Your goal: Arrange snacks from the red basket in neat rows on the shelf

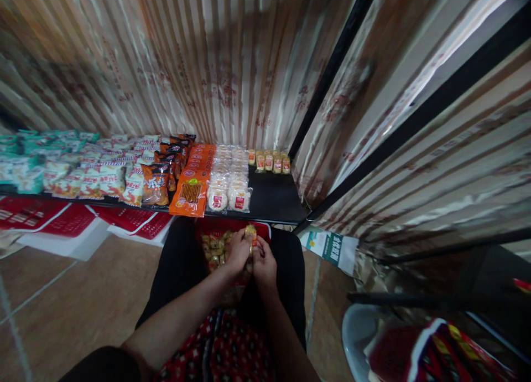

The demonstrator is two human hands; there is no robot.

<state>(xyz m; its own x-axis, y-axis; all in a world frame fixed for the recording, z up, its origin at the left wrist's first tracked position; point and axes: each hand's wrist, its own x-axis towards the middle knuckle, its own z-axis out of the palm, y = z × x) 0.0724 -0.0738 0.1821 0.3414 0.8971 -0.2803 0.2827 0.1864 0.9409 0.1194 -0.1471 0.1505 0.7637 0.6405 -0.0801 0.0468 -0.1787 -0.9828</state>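
Over a red basket (264, 227) between the knees, my left hand (238, 251) is closed around a small yellow wrapped snack cake (250, 232) with a red label. My right hand (264, 264) meets it from the other side, fingers closed against the wrapped snack cakes; its fingertips are partly hidden. Many similar yellow packets (215, 247) fill the basket below. On the black shelf (274, 196) just ahead, a small group of matching snack cakes (269, 162) stands in rows at the back right.
Left along the shelf lie round white wrapped crackers (218, 198), orange snack packets (189, 196), brown-orange bags (155, 184), white bags (100, 181) and green bags (31, 174). A black post (332, 66) rises at the shelf's right end. Red baskets (141, 222) sit underneath; a grey tub (352, 332) stands right.
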